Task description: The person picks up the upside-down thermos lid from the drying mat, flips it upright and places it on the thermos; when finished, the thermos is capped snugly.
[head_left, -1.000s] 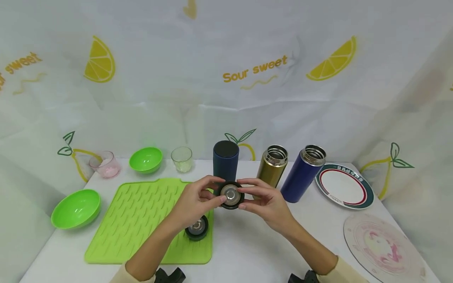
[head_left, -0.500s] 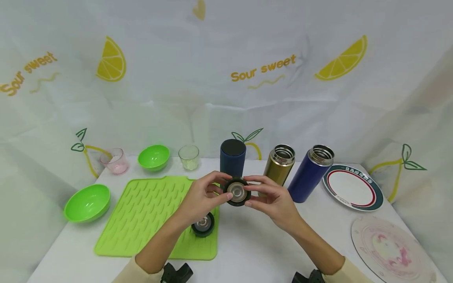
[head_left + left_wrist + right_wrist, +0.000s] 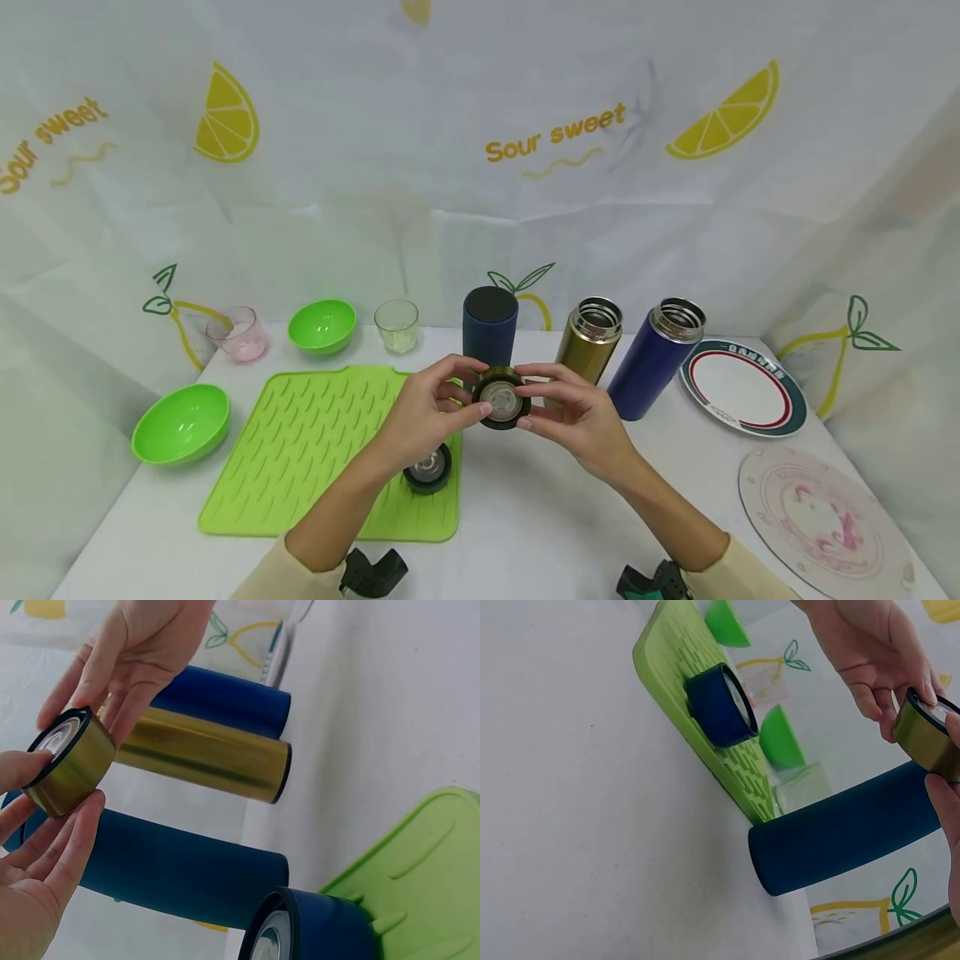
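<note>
Both hands hold a gold flask lid (image 3: pixel 501 402) in front of the chest, its black-rimmed, metallic underside facing back toward the head camera. The left hand (image 3: pixel 431 412) pinches its left side, thumb on the underside and fingers behind. From the other side, the right hand (image 3: pixel 581 417) grips the edge between thumb and fingertips. The lid's gold wall (image 3: pixel 84 771) shows in the left wrist view. Behind the hands stand a capped dark teal flask (image 3: pixel 489 333), an uncapped gold flask (image 3: pixel 588 350) and an uncapped blue flask (image 3: pixel 648 371). The gold flask is partly hidden by the right hand.
A blue lid (image 3: pixel 718 705) lies underside up on a green ridged mat (image 3: pixel 300 450). Two green bowls (image 3: pixel 180 425), a pinkish glass (image 3: pixel 238 335) and a clear glass (image 3: pixel 397 327) stand at left and back. A rimmed plate (image 3: pixel 742 387) and a pink-patterned round mat (image 3: pixel 821 521) lie right.
The gold lid has tilted slightly, so its gold wall now shows along the top in the head view. Both hands keep their hold on it. The head view has shifted a little.
</note>
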### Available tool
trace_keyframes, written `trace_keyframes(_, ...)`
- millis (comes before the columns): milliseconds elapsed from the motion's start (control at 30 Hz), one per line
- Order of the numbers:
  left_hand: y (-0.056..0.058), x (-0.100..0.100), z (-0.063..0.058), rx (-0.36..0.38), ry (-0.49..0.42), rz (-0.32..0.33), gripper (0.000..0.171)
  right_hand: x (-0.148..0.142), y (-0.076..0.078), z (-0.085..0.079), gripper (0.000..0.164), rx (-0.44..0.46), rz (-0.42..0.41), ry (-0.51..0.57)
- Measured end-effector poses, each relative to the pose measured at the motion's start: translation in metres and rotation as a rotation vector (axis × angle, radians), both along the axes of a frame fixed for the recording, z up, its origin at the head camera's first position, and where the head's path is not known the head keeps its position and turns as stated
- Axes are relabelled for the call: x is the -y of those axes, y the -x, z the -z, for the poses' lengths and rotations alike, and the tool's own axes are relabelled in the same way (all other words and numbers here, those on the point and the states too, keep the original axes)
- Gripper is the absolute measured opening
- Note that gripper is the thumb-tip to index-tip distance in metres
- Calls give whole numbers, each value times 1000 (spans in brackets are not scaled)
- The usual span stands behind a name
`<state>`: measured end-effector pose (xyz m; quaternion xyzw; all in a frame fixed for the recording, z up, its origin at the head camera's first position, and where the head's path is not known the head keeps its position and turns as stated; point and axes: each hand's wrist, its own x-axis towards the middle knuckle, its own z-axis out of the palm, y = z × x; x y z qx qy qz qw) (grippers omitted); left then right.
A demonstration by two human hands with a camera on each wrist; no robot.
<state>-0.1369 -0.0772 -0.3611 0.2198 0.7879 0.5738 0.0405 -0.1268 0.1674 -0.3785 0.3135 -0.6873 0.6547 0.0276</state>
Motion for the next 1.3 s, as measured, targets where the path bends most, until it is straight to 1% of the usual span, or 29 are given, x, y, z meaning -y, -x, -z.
trace_keyframes(100, 0, 0, -1, -2, -3, -2, 43, 0, 1, -2, 36, 5, 6, -15)
trace_keyframes(300, -2, 2, 0, -9, -3, -13, 43, 2, 2, 1, 33, -9, -10, -5)
trace_keyframes(467, -2, 5, 1, -12, 1, -20, 44, 4, 1, 2, 31, -2, -17, -4)
trace_keyframes(667, 0, 4, 2, -37, 2, -9, 44, 3, 3, 2, 31, -38, -28, 16)
trace_keyframes(767, 2, 1, 1, -55, 0, -4, 44, 1, 3, 0, 30, -29, -17, 25)
trace_keyframes(833, 4, -1, 0, -66, -2, 0, 44, -1, 4, -1, 30, -42, -11, 31)
trace_keyframes(1033, 6, -3, -2, -94, 3, -4, 44, -2, 2, -8, 31, 7, 15, 13)
trace_keyframes(1133, 4, -2, -3, -124, 11, -10, 43, -1, 2, -8, 32, 24, 23, -3)
trace_keyframes(1300, 2, -3, -3, -226, 23, -23, 41, -1, 2, -6, 35, -1, 33, -12)
